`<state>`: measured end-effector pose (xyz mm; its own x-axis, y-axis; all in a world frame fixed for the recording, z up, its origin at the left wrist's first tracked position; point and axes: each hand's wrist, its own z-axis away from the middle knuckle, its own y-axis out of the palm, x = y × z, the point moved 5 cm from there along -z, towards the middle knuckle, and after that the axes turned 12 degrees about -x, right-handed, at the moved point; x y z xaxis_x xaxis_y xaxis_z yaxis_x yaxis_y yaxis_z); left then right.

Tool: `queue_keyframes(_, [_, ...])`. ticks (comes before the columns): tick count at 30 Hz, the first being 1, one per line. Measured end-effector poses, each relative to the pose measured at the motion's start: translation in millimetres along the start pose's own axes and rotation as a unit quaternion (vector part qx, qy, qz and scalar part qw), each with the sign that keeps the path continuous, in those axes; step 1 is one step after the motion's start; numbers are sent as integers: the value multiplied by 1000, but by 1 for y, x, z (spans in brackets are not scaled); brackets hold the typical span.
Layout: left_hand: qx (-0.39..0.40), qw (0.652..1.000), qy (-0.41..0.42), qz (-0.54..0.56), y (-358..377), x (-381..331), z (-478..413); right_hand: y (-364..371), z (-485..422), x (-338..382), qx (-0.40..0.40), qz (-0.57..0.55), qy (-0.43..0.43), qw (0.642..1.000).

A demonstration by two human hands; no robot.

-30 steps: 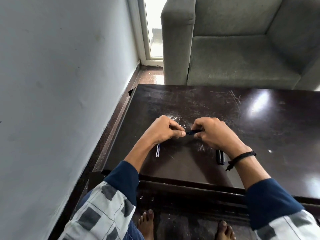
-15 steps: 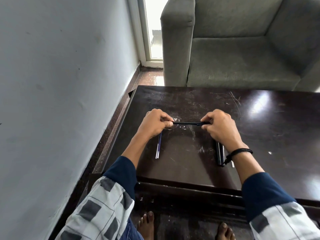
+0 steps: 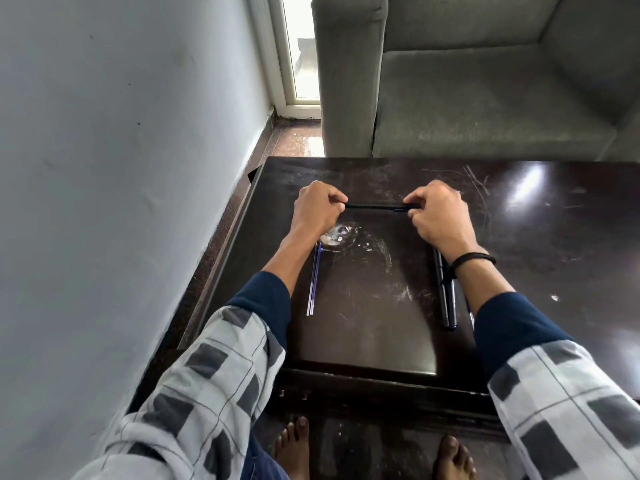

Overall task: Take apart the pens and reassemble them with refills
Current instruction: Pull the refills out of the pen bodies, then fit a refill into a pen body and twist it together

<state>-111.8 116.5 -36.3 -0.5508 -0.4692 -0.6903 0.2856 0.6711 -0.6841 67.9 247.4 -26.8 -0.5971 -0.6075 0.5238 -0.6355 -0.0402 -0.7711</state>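
Pen ends are both held in the head view. The left grip [image 3: 318, 211] is curled into a fist, thumb and forefinger pinching one end of a slim black pen [image 3: 375, 206]. The right grip [image 3: 438, 213] is curled the same way and pinches the other end. The pen runs level from one grip to the other, over the far half of the dark bench [image 3: 554, 237]; I cannot tell whether it clears the top or brushes it.

Just nearer the person than the left grip, a whitish scuffed patch [image 3: 337, 235] marks the bench top. Behind that grip, alongside its forearm, two thin refills [image 3: 313, 285] lie side by side, pointing lengthwise toward the person.

Behind the right grip, partly hidden under the wrist, two dark pens [image 3: 446, 299] lie together in the same direction. A thin pale piece [image 3: 471, 317] shows just outside them at the sleeve's edge; what it is cannot be made out. A black cord band [image 3: 471, 259] circles the wrist behind the right grip.

Both forearms wear dark blue cuffs under grey checked sleeves [image 3: 214, 375]. Beyond the two grips stands a grey sofa [image 3: 485, 98]. A pale wall [image 3: 121, 168] lies out to the left of the left grip, with a bright glazed door [image 3: 301, 46] in the corner. Below the bench's near edge, two bare feet [image 3: 294, 445] rest on the floor.
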Motion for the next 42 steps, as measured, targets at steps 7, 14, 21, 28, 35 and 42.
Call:
queue_keyframes(7, [8,1000,-17,-23,10,8,-4,12,-6,-4,8,5,-8,1000])
queue_keyframes(14, [10,999,-16,-25,13,11,-7,17,-6,-9,20,3,4,1000])
queue_keyframes(21, [15,1000,-25,-5,6,10,-5,13,-6,-9,14,-3,7,1000])
queue_keyframes(28, [-15,999,-17,44,-24,-3,5,-29,-5,1,-31,-52,49,997])
queue_keyframes(35, [16,997,8,81,-50,-22,53,-56,40,-4,61,68,81,993])
queue_keyframes(42, [60,995,-5,81,-53,-12,100,-67,90,-9,57,183,82,978])
